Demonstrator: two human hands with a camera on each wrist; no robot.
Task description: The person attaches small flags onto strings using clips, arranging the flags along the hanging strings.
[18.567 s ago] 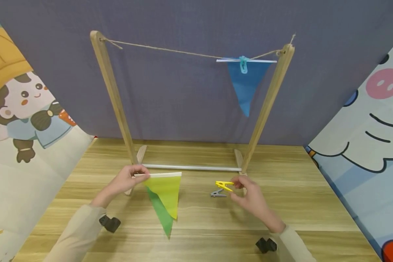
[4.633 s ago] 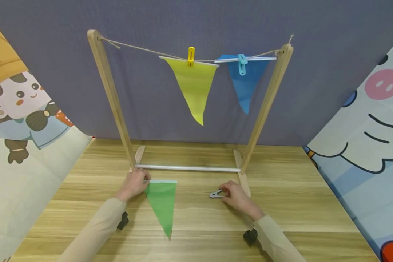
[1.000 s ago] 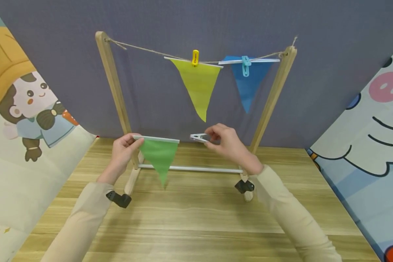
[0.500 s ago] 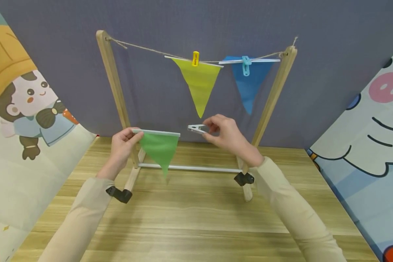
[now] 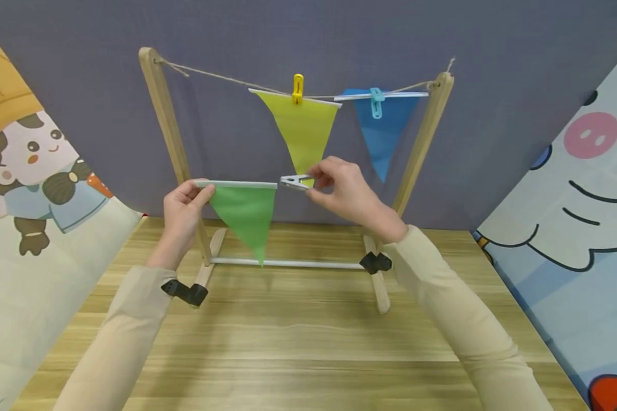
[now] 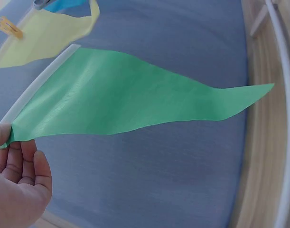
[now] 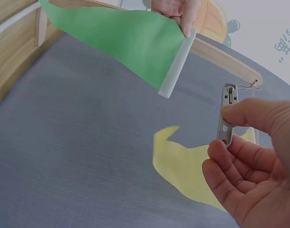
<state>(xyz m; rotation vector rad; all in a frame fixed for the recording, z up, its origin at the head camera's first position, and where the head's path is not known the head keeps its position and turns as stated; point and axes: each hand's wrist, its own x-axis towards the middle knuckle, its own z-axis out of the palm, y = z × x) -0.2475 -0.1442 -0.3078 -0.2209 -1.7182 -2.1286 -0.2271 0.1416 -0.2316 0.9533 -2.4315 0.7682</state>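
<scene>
My left hand [image 5: 181, 208] pinches the left end of the white top strip of a green pennant [image 5: 247, 217], which hangs point down in front of the frame. My right hand [image 5: 347, 188] pinches the handles of a grey clothespin [image 5: 292, 182], its nose toward the pennant's right end but apart from it. In the right wrist view the thumb presses the clothespin [image 7: 228, 114] from one side, fingers from the other. Behind, a yellow pennant [image 5: 300, 128] hangs from the twine [image 5: 226, 77] by a yellow clothespin [image 5: 298, 88], and a blue pennant [image 5: 383, 128] by a light-blue clothespin [image 5: 376, 103].
A wooden frame with a left post [image 5: 167, 114] and a right post [image 5: 421, 142] stands on the wood-grain table [image 5: 288, 342]. A white bar [image 5: 308, 264] joins its feet low down. A grey-blue cloth [image 5: 226, 34] hangs behind, with cartoon panels at both sides.
Over the last second both hands have risen, carrying the green pennant and grey clothespin upward. Since the earliest frame, the yellow pennant has been hung on the twine.
</scene>
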